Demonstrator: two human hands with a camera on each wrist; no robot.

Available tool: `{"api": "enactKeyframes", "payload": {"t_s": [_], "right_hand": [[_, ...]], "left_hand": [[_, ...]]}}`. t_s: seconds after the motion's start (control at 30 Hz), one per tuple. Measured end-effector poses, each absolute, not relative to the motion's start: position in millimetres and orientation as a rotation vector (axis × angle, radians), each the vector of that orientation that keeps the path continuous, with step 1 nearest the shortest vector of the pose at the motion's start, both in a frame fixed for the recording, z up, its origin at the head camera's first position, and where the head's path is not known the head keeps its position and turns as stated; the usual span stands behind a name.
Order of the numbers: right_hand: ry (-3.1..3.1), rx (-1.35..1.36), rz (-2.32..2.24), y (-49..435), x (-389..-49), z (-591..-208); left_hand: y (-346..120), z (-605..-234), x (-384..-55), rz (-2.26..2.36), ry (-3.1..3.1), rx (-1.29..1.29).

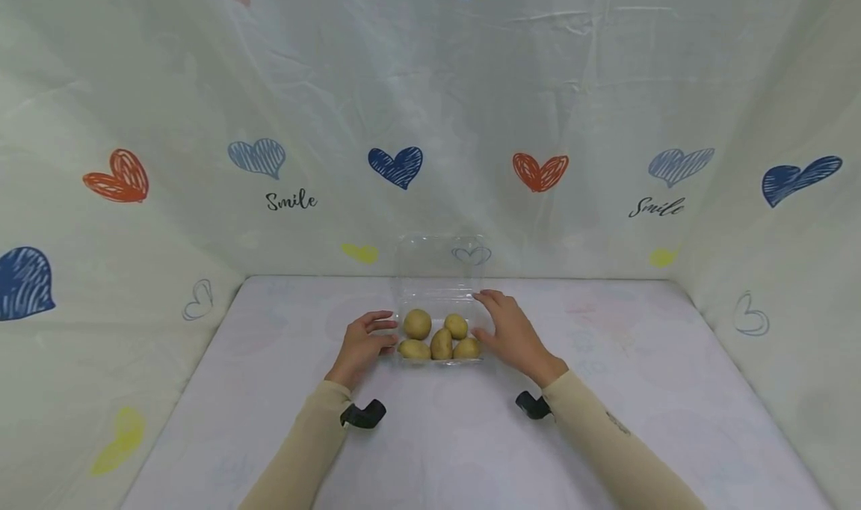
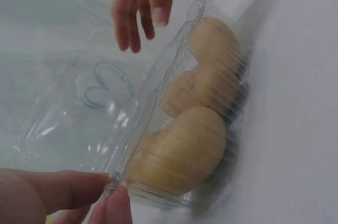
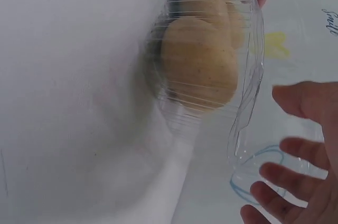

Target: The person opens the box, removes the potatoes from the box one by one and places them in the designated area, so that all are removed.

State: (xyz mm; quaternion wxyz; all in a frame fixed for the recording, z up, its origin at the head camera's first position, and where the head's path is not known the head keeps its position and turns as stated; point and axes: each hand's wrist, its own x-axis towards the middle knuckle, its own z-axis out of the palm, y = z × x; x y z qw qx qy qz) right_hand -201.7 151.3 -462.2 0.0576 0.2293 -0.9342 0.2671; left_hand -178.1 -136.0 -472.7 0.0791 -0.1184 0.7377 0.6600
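A clear plastic clamshell container (image 1: 440,363) holds several potatoes (image 1: 442,343). Its see-through lid (image 1: 427,263) stands raised at the back. At the left side my left hand (image 1: 359,349) pinches the container's rim between thumb and fingers, as the left wrist view shows close up. My right hand (image 1: 514,338) is by the right side, fingers spread and apart from the rim in the right wrist view (image 3: 306,155). Ribbed walls of the container partly blur the potatoes (image 2: 182,150) in the wrist views.
The container rests on a table with a white cover (image 1: 430,435). Close behind it rises a pale curtain (image 1: 471,91) printed with hearts and the word "Smile". Similar curtain sides flank the table left and right. Dark wrist mounts (image 1: 363,414) sit on both sleeves.
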Motion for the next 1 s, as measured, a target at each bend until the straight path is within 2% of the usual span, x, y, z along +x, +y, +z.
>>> {"api": "enactKeyframes", "payload": {"t_s": [0.37,1.0], "right_hand": [[-2.821,0.955,0.530,152.3,-192.5,-457.8],[-2.846,1.134,0.217,137.0,-194.0,-436.5]], "left_hand": [[-135.6,-474.7,-177.4,1.992,2.206,-0.365],[-134.9,-477.1,-177.7,1.992,2.216,-0.356]]}}
